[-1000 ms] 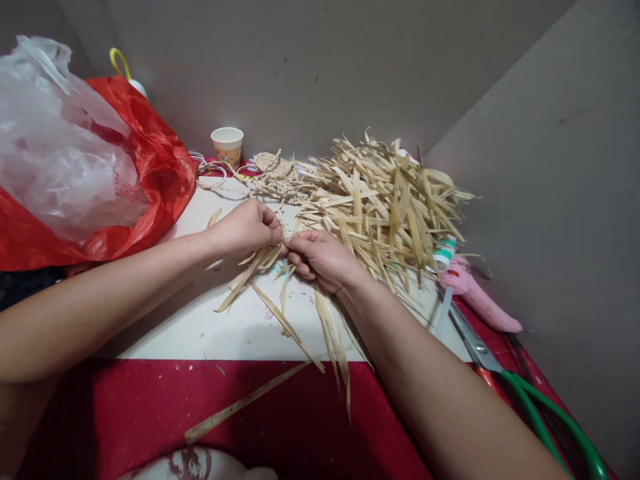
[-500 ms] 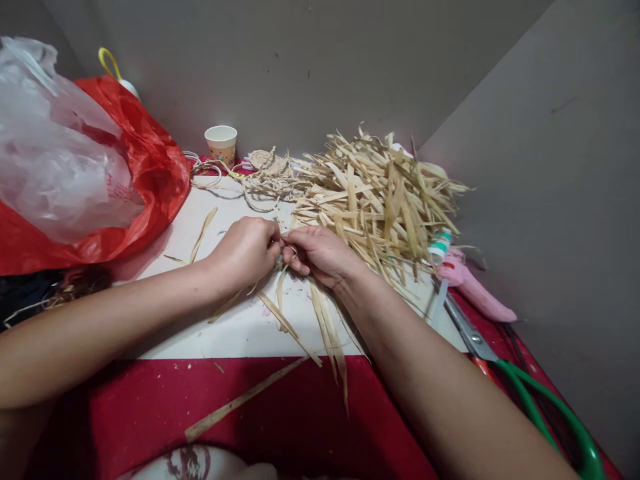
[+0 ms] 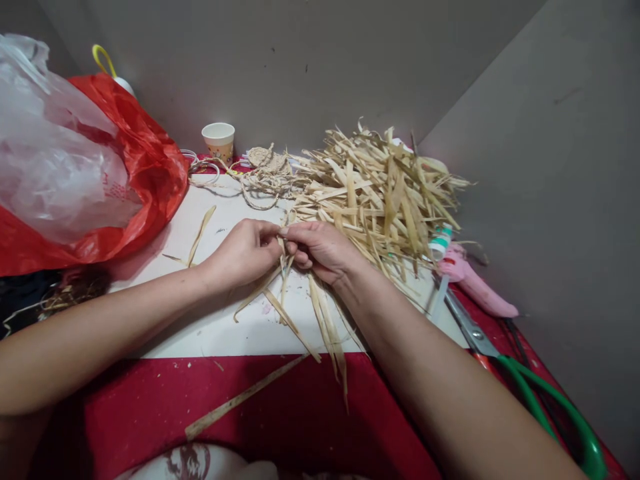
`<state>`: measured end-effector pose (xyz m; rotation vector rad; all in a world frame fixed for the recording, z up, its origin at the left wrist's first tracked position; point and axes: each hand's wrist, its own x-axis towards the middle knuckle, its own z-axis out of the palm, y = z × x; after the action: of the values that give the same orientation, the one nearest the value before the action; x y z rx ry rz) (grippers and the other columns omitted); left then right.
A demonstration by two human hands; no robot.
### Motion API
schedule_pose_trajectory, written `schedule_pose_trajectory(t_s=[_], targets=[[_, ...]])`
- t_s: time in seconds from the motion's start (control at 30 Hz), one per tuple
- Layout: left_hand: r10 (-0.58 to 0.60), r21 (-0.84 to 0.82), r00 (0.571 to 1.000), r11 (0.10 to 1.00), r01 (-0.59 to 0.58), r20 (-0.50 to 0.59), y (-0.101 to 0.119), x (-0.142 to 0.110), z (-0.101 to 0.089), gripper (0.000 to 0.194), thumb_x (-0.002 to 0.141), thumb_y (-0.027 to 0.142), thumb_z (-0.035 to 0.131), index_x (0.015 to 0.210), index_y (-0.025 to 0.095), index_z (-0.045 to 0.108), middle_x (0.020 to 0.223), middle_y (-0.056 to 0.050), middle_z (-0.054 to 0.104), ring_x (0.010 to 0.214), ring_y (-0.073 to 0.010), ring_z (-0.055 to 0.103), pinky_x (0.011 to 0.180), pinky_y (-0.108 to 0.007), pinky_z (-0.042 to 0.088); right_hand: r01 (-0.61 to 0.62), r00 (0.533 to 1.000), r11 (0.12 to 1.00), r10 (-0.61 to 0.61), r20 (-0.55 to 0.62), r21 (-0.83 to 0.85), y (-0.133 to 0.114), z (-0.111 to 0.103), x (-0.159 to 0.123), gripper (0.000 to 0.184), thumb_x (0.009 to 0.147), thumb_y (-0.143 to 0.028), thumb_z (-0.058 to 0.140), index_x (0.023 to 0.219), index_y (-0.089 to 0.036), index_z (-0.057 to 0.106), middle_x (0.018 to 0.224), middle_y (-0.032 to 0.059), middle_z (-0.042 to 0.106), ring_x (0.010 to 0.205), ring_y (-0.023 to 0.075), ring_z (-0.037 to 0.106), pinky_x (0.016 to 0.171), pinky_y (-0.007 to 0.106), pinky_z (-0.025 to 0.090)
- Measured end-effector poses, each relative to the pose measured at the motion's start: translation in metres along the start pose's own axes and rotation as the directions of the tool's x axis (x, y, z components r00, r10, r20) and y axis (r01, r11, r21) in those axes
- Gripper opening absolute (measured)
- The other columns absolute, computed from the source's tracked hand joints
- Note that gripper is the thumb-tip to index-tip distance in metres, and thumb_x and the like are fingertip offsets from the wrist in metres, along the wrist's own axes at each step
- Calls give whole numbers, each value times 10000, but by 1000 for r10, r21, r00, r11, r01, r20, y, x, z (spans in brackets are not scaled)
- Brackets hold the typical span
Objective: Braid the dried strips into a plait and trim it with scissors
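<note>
Tabletop (image 3: pixel 150 400), deep red, runs beneath a white board (image 3: pixel 210 337) that is marked with small specks, and plain grey walls (image 3: pixel 225 67) meet in a corner behind and to the right. A pile of dried leaf strips (image 3: pixel 380 193) covers the board's far right part, beside twisted cord (image 3: pixel 260 183) and a paper cup (image 3: pixel 219 141). Red and clear plastic bags (image 3: pixel 155 167) bulge at the left; a pink tool (image 3: pixel 477 290), a white and green tube (image 3: pixel 440 243) and green-handled scissors (image 3: pixel 477 337) lie at the right. Over the middle of the board, the left hand (image 3: pixel 245 253) is mostly closed, thumb and forefinger pinching a thin strand (image 3: pixel 281 245). The right hand (image 3: pixel 323 250) meets it there, thumb and forefinger together on the same strand, its other fingers curled loosely. Compared with half a second ago, the left hand has turned a little, so its thumb shows more clearly, and the small loop at the right fingers no longer shows. Loose strips (image 3: pixel 287 317) below the left hand have shifted slightly, while the pile looks unchanged.
</note>
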<state>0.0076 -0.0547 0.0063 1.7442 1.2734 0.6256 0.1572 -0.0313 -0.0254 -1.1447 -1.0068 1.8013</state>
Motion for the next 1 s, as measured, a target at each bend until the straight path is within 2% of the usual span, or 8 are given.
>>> schedule_pose_trajectory(t_s=[0.1, 0.2, 0.5, 0.57, 0.67, 0.73, 0.83, 1.0], targets=[[-65, -205, 995, 976, 79, 73, 3, -1, -1, 252, 753, 97, 474, 903, 100, 676, 680, -19, 629, 579, -86, 544, 562, -203, 445, -11, 1000, 1000, 10, -19, -8, 0, 1, -1, 205, 658, -189, 661, 524, -126, 519, 412, -47, 483, 286, 10, 336, 285, 127, 186], [-120, -294, 984, 944, 153, 128, 5, -1, -5, 227, 746, 73, 478, 862, 102, 670, 696, -28, 641, 585, -79, 563, 586, -203, 464, -6, 999, 999, 5, -39, -32, 0, 2, 0, 191, 631, -161, 639, 504, -132, 500, 400, -46, 481, 277, 5, 318, 283, 125, 177], [-162, -162, 966, 967, 196, 203, -2, 9, -27, 261, 705, 136, 620, 962, 116, 660, 630, -16, 648, 525, -118, 596, 543, -238, 474, -37, 999, 997, 34, -33, -67, 0, 1, 0, 162, 622, -154, 632, 533, -135, 498, 405, -51, 482, 280, 6, 328, 287, 114, 179], [-149, -120, 977, 978, 168, 151, -5, 12, -28, 282, 707, 159, 622, 983, 117, 662, 620, -6, 636, 506, -109, 571, 525, -232, 454, -41, 999, 996, 39, -34, -77, -1, 1, -1, 169, 632, -147, 619, 527, -138, 486, 401, -54, 473, 280, 7, 327, 287, 116, 176], [-59, -20, 997, 998, 58, -50, -12, 17, -28, 311, 682, 199, 653, 986, 132, 669, 689, 0, 640, 539, -91, 547, 534, -216, 426, -49, 999, 996, 48, -21, -81, -2, 2, -1, 191, 647, -147, 606, 514, -143, 468, 398, -53, 458, 280, 7, 318, 290, 121, 171], [-11, -1, 994, 1000, 11, -106, -16, 21, -26, 347, 640, 202, 690, 980, 142, 659, 770, -5, 653, 595, -89, 561, 564, -211, 428, -40, 999, 997, 39, -13, -73, -2, 2, -1, 197, 648, -156, 611, 514, -144, 466, 400, -54, 455, 278, 7, 312, 290, 124, 169], [-114, -123, 993, 986, 116, 24, -18, 25, -23, 365, 617, 143, 694, 972, 148, 610, 680, 9, 638, 556, -94, 556, 551, -218, 427, -27, 1000, 998, 26, -12, -65, -1, 1, -1, 187, 635, -156, 617, 515, -142, 475, 403, -54, 460, 277, 7, 312, 289, 124, 173], [-320, -367, 928, 853, 370, 191, -10, 25, -20, 257, 654, 75, 641, 880, 163, 557, 506, 23, 586, 462, -103, 542, 563, -259, 465, -33, 999, 996, 31, -26, -88, -1, 1, 0, 180, 635, -148, 601, 505, -144, 477, 390, -52, 448, 268, 8, 303, 286, 126, 163]])
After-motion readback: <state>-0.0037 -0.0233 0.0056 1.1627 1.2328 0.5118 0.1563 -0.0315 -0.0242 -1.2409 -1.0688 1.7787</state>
